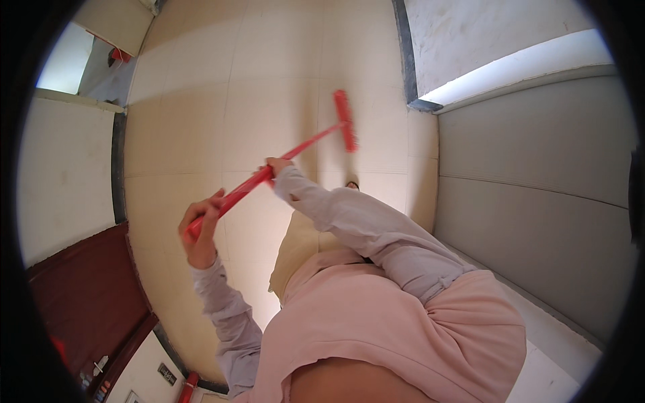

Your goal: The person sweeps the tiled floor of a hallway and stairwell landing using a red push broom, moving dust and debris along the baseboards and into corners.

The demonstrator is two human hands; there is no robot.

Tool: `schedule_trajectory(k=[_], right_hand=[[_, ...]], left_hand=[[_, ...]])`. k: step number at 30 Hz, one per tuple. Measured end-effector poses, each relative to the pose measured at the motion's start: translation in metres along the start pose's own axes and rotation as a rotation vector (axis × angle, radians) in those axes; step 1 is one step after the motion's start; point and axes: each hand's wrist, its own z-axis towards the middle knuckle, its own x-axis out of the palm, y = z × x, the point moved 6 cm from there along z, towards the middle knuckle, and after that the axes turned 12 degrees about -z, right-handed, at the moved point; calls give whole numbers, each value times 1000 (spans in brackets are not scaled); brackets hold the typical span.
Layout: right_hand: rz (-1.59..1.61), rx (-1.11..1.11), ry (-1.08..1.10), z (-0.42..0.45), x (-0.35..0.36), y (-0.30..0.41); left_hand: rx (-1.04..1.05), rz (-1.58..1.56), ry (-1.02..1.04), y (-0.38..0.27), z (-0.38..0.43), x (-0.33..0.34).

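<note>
A red broom (307, 144) slants across my view above the tiled floor (272, 116). My left hand (200, 231) is wrapped around the top end of its handle. Farther down the shaft, my right hand (278, 166) grips it, with the fingers curled underneath and partly hidden. The broom head (345, 121) is at the far end, out in front of my feet and slightly blurred. I cannot tell whether its bristles touch the floor. One foot (352, 185) shows just below the head, past my right sleeve.
White walls with dark skirting (119, 166) bound the floor on the left, near a dark red door (90, 302). A large grey panel (529, 146) rises on the right. A red object (121, 55) shows in the upper-left opening. Low down is a red pipe (188, 388).
</note>
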Motion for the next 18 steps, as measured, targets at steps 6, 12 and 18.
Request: schedule_trajectory(k=[6, 12, 18], right_hand=[[135, -258, -432, 51, -175, 100], [227, -254, -672, 96, -341, 186], [218, -177, -663, 161, -410, 261]], left_hand=[[-57, 235, 364, 96, 41, 94], [-202, 348, 605, 192, 64, 216], [-384, 402, 698, 246, 125, 307]])
